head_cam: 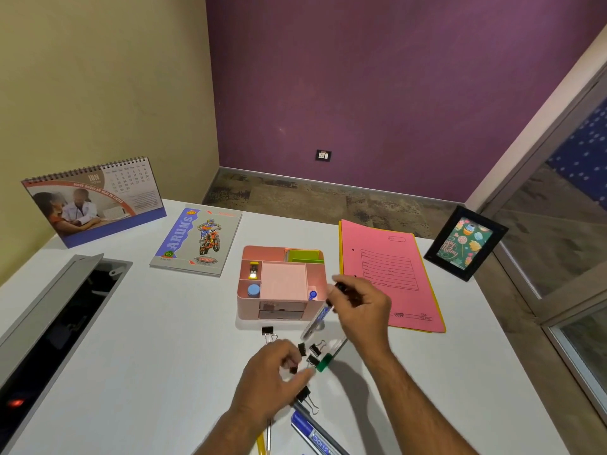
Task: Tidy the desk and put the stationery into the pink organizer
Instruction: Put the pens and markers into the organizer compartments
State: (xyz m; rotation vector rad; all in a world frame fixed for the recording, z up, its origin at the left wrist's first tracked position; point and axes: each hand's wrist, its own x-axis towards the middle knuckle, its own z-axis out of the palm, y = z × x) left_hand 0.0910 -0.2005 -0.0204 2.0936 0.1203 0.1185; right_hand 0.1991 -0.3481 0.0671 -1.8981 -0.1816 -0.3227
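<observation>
**Pens and clips by the pink organizer**

My right hand (361,310) hovers just right of the square pink plastic organizer (282,310), fingers curled round a blurred blue-and-white pen (317,320) that slants down toward the white desk (131,339); a dark object, perhaps a second marker, also sits in that grip, though the blur keeps me from being sure. My left hand (272,379) is nearer me, its fingers bent and pinching a small black binder clip (293,369). More black binder clips (314,351) lie scattered just beyond it, beside a clear pen with a green cap (323,362). At the near edge lie a blue marker (312,435) and a yellow pencil (260,443). Right of the organizer rests a pink paper file folder (387,274); to the far left, a grey motorbike notebook (197,241).
</observation>
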